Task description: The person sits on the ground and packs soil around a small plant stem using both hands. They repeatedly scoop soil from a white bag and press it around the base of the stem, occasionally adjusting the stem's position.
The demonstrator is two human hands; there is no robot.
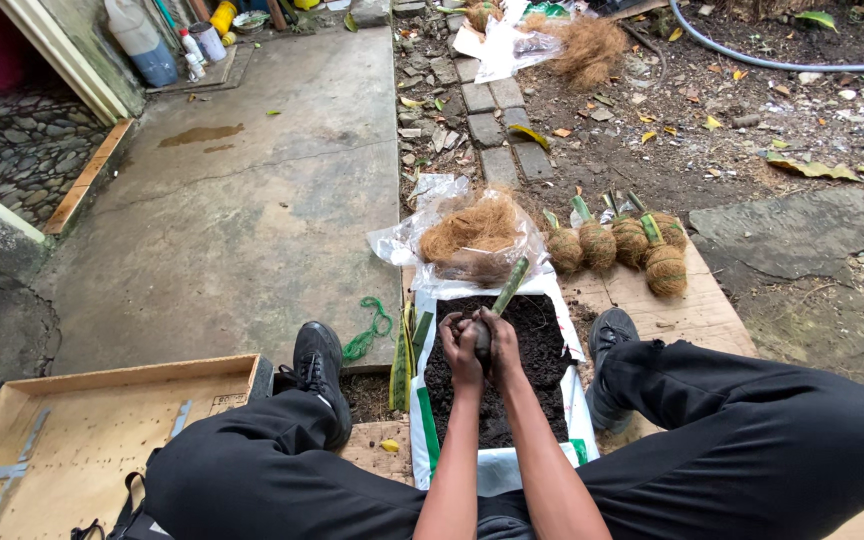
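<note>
Both my hands are cupped together around a dark ball of soil (481, 338) at the base of a green plant cutting (510, 285) that sticks up to the right. My left hand (460, 345) presses one side and my right hand (502, 345) the other. They hover over an opened white bag of dark soil (537, 340) lying between my legs. Beyond it sits a clear plastic bag of brown coconut fibre (472, 235). Several finished fibre-wrapped balls with green stems (617, 245) stand in a row at the right.
A wooden board (692, 305) lies under the wrapped balls. A shallow wooden tray (82, 430) is at lower left. Green string (370, 335) lies on the concrete by my left shoe (318, 365). Bottles (167, 45) stand by the doorway; a hose (782, 62) crosses the dirt.
</note>
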